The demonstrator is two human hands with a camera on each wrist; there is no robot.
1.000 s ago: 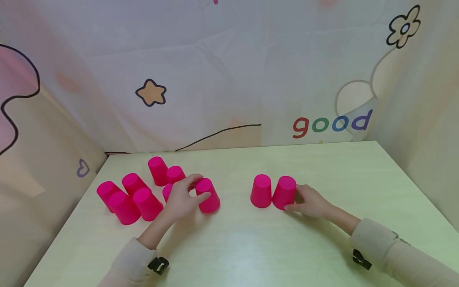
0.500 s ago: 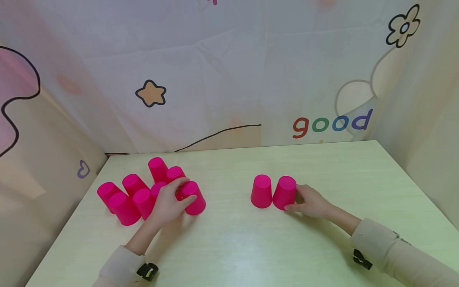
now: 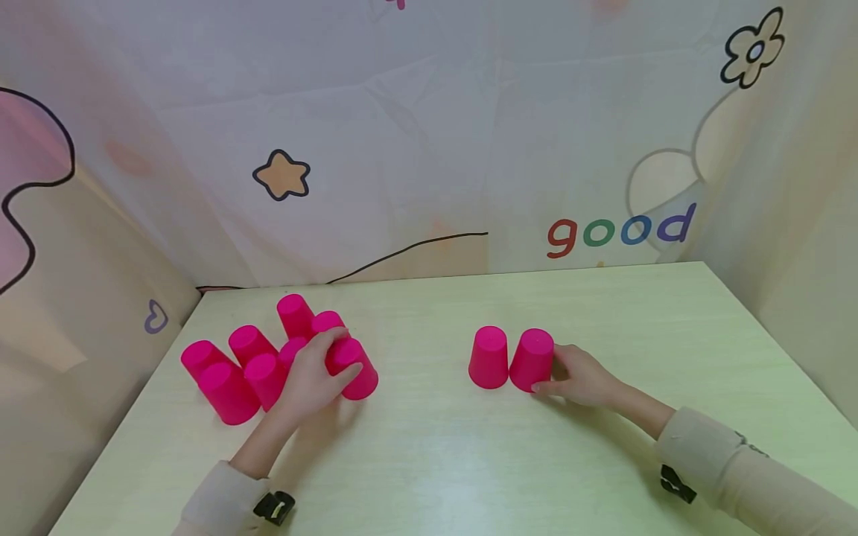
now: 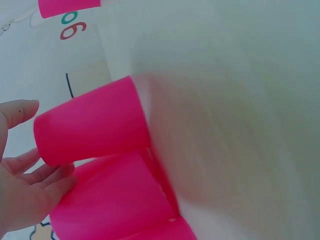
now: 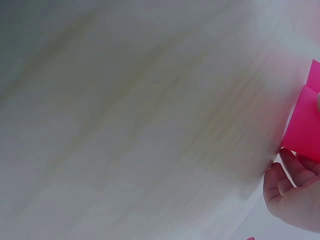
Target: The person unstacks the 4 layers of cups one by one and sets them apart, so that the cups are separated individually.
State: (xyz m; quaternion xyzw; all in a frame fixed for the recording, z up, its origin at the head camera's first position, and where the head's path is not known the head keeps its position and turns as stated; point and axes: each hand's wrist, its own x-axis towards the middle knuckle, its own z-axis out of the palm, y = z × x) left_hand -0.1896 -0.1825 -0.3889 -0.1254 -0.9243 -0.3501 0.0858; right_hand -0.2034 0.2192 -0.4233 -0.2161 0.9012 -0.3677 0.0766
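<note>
Bright pink cups stand upside down in two groups. In the head view my left hand (image 3: 315, 376) has its fingers and thumb round the narrow top of the rightmost cup (image 3: 360, 381) of the left group. The left wrist view shows that cup (image 4: 92, 122) between thumb and fingers, a small gap at the thumb, another cup (image 4: 112, 195) right beside it. My right hand (image 3: 582, 377) holds the right cup (image 3: 532, 361) of a pair, thumb low at its near side; its partner cup (image 3: 488, 359) stands close by on the left.
Several more pink cups crowd the table's left side, among them a front cup (image 3: 230, 398) and a back cup (image 3: 293, 316); my left hand partly hides some. The pale table (image 3: 436, 461) ends at a printed cloth backdrop (image 3: 415, 149).
My left hand has slid its cup leftward, close against the left group, and the front cups there have shifted slightly left. My right hand and the pair beside it stay where they were.
</note>
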